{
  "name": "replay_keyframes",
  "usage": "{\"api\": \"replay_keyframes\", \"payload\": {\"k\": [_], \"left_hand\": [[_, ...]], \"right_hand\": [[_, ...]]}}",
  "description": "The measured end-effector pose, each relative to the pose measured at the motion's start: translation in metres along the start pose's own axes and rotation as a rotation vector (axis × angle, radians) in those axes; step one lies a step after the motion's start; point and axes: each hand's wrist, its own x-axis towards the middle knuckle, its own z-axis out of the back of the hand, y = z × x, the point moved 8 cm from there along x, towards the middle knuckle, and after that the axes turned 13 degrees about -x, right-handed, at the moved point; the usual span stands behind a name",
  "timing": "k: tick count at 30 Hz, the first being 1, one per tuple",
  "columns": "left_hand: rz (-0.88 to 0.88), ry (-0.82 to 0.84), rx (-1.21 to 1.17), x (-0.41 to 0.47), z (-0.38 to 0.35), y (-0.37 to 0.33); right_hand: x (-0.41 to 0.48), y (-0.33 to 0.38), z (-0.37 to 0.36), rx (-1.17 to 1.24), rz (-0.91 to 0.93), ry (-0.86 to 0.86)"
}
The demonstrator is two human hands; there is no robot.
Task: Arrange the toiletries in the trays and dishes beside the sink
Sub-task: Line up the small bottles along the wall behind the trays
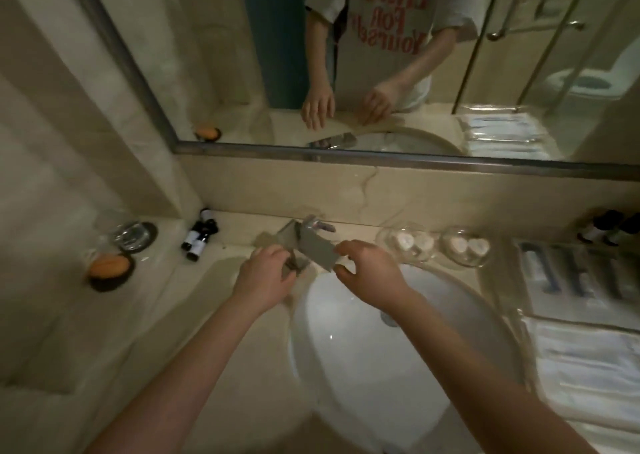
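Toiletries, namely small dark bottles (199, 237), lie tumbled near the tabletop's (207, 315) back left corner. The left hand (266, 275) and right hand (372, 275) curl by the angular chrome faucet (311, 247); whether either holds anything I cannot tell. Round, smooth bottles could roll off polished stone into the glossy white sink (363, 349), and a careless elbow might knock the thin glass bowls (446, 245) at its back right rim.

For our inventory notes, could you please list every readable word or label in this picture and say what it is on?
"Living For Yourself": red print on the shirt in the mirror, reversed; last word partly hidden.
Left bottles: white labels, too blurred to read.
Right bottles: labels too blurred.
Tray packets: dark print, unreadable.
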Motion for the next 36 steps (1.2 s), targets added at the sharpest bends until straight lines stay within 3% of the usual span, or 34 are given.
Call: {"api": "replay_keyframes", "payload": {"k": [7, 13, 20, 25, 29, 36], "left_hand": [[0.261, -0.003, -0.054, 0.009, 0.04, 0.137], [0.405, -0.002, -0.093, 0.035, 0.057, 0.213], [0.396, -0.122, -0.087, 0.078, 0.057, 0.249], [0.418, -0.078, 0.06, 0.096, 0.048, 0.261], [0.459, -0.031, 0.079, 0.104, 0.036, 0.267], [0.553, 0.012, 0.016, 0.113, 0.03, 0.273]], "right_hand": [[0.072, 0.093, -0.065, -0.008, 0.085, 0.165], [0.144, 0.135, -0.128, -0.082, 0.117, 0.362], [0.229, 0.154, -0.194, -0.171, 0.066, 0.507], [0.271, 0.161, -0.227, -0.124, -0.087, 0.475], [0.291, 0.165, -0.247, 0.003, -0.215, 0.416], [0.293, 0.16, -0.258, 0.013, -0.317, 0.469]]}}
